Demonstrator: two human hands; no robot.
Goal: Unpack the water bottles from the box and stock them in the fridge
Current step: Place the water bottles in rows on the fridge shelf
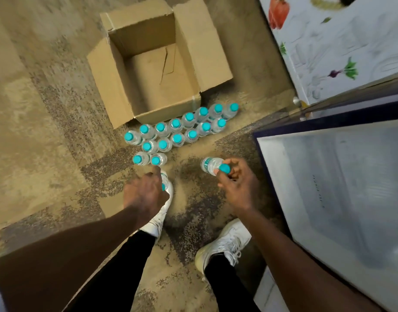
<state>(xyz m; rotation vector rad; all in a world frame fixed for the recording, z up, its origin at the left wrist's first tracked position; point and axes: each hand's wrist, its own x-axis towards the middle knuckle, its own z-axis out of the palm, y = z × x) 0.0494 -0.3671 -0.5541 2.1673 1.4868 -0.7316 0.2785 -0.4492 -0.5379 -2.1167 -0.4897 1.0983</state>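
An open cardboard box (148,70) stands on the floor with nothing in it. In front of it stand several clear water bottles with teal caps (175,131), grouped in rows. My right hand (236,183) grips one bottle (210,164) by its capped end, tilted over the floor. My left hand (146,192) holds another bottle (164,181), mostly hidden behind the hand, with its forefinger pointing towards the nearest standing bottle (158,159). The fridge (342,188) is open at the right, its white inside blurred.
The fridge door (328,48), printed with vegetables, stands open at the upper right. My two white shoes (225,242) are planted on the speckled floor between the bottles and the fridge. Bare floor lies to the left of the box.
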